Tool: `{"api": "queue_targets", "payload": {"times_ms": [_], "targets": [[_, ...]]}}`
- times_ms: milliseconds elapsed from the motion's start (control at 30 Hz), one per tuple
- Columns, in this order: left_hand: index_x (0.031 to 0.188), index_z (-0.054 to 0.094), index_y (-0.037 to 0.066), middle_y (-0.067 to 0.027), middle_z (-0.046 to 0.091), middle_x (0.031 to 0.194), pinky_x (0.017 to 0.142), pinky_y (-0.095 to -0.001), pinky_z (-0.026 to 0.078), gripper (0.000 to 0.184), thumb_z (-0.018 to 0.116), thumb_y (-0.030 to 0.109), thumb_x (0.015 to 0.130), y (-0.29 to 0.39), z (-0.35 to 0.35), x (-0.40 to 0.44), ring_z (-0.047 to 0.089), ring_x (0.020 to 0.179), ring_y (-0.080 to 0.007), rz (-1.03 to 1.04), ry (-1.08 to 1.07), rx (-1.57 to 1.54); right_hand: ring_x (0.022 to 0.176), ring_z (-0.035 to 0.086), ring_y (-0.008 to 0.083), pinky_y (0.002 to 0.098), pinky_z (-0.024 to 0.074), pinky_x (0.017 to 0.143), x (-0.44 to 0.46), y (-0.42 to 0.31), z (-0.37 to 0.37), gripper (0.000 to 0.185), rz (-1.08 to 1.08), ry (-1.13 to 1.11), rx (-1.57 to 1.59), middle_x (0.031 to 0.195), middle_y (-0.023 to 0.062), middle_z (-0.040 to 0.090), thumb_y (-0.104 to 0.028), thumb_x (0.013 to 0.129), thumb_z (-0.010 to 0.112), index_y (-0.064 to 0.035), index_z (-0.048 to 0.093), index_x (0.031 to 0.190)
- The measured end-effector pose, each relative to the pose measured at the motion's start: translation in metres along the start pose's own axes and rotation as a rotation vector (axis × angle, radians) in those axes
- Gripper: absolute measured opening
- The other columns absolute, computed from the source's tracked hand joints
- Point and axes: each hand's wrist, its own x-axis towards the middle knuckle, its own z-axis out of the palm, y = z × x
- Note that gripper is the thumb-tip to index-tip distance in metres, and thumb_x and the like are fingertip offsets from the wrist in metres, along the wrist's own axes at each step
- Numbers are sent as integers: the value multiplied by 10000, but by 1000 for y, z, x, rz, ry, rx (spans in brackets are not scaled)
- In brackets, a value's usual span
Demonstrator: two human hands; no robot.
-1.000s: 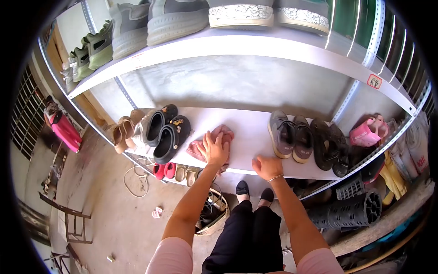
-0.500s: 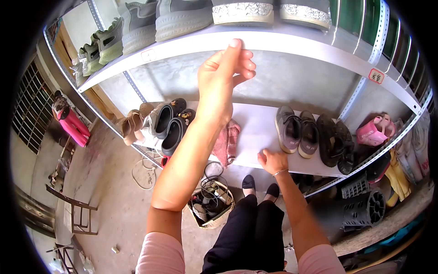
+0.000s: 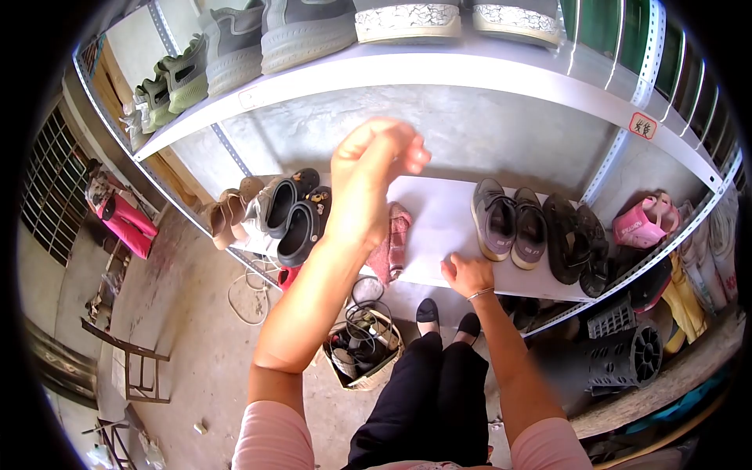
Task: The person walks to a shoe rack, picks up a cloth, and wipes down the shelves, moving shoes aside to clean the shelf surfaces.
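My left hand (image 3: 377,153), blurred by motion, is raised in front of the wall between the two shelf boards. Its fingers are curled in and nothing shows in them. Behind its wrist a red checked cloth (image 3: 398,235) lies on the lower shelf (image 3: 439,215). My right hand (image 3: 470,275), with a thin bracelet at the wrist, is closed at that shelf's front edge; its fingertips are hidden. Just beyond it stand grey lace-up sneakers (image 3: 493,223), with dark sandals (image 3: 562,239) to their right. Black clogs (image 3: 296,235) sit left of my left wrist.
Several shoes, including a grey sneaker (image 3: 307,35), line the upper shelf (image 3: 313,82). A basket of cables and shoes (image 3: 364,352) stands on the floor by my feet. A pink bag (image 3: 644,221) and a black plastic crate (image 3: 627,356) are at right.
My left hand has dropped from the upper shelf's front edge to below it, its raised thumb now folding in. My right hand has stayed at the lower shelf's edge.
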Motion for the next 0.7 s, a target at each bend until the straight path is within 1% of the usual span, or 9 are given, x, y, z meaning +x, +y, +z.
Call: {"api": "queue_targets", "payload": {"times_ms": [133, 200, 267, 333, 367, 467, 500, 600, 700], "targets": [[749, 588, 68, -29, 567, 668, 788, -344, 513, 163, 551, 154, 883, -12, -39, -22, 511, 605, -112, -62, -8, 47, 488, 577, 314, 438, 441, 474, -2, 2, 8, 333, 20, -4, -6, 509, 76, 559, -386, 822, 618, -137, 527, 620], [759, 590, 53, -25, 595, 707, 631, -261, 467, 117, 570, 91, 868, -24, -75, -38, 559, 658, -105, -95, -153, -37, 489, 578, 310, 434, 441, 472, -3, 2, 8, 336, 30, -21, -12, 508, 75, 558, -381, 822, 618, -136, 525, 613], [732, 563, 67, -9, 547, 636, 587, -285, 467, 141, 568, 98, 870, -48, -129, -60, 541, 624, -108, -144, -206, 299, 485, 577, 311, 435, 438, 470, -2, 2, 7, 344, 2, 9, 35, 503, 72, 556, -379, 825, 615, -133, 522, 604], [718, 591, 52, -58, 561, 612, 603, -329, 491, 144, 631, 131, 832, -42, -132, -85, 576, 609, -154, -52, -164, 1165, 483, 577, 311, 437, 436, 468, -1, 3, 9, 345, 3, 9, 24, 502, 71, 555, -380, 825, 615, -133, 523, 603], [744, 635, 65, -82, 603, 624, 530, -314, 469, 121, 667, 141, 833, -45, -139, -92, 609, 573, -177, 375, -254, 1563, 481, 577, 311, 438, 435, 467, -3, 3, 10, 346, 3, 0, 3, 500, 71, 555, -380, 825, 615, -132, 523, 602], [811, 681, 95, -78, 628, 624, 456, -302, 444, 78, 671, 163, 847, -42, -148, -103, 598, 498, -203, 321, -128, 1617, 480, 578, 311, 441, 432, 467, -3, 3, 10, 350, 2, 8, 13, 504, 73, 558, -384, 826, 614, -131, 525, 602], [828, 684, 133, -53, 561, 509, 429, -346, 420, 93, 656, 217, 859, -28, -134, -95, 573, 448, -243, 257, -49, 1542, 480, 578, 311, 441, 432, 467, -2, 5, 10, 350, -2, 5, 14, 504, 73, 558, -384, 826, 614, -131, 525, 602], [868, 683, 132, -64, 563, 505, 446, -366, 432, 191, 597, 298, 904, -16, -120, -74, 590, 461, -246, 284, -97, 1526, 528, 587, 330, 465, 440, 506, -6, 4, 14, 335, 46, -99, 5, 560, 102, 588, -424, 837, 575, -133, 571, 672], [1147, 589, 173, -87, 652, 785, 602, -364, 504, 326, 610, 355, 878, -59, -121, -66, 639, 695, -255, 81, -224, 1479, 479, 581, 311, 440, 434, 468, -1, 4, 7, 350, -15, 22, 22, 511, 67, 566, -396, 826, 615, -129, 521, 620]]}}
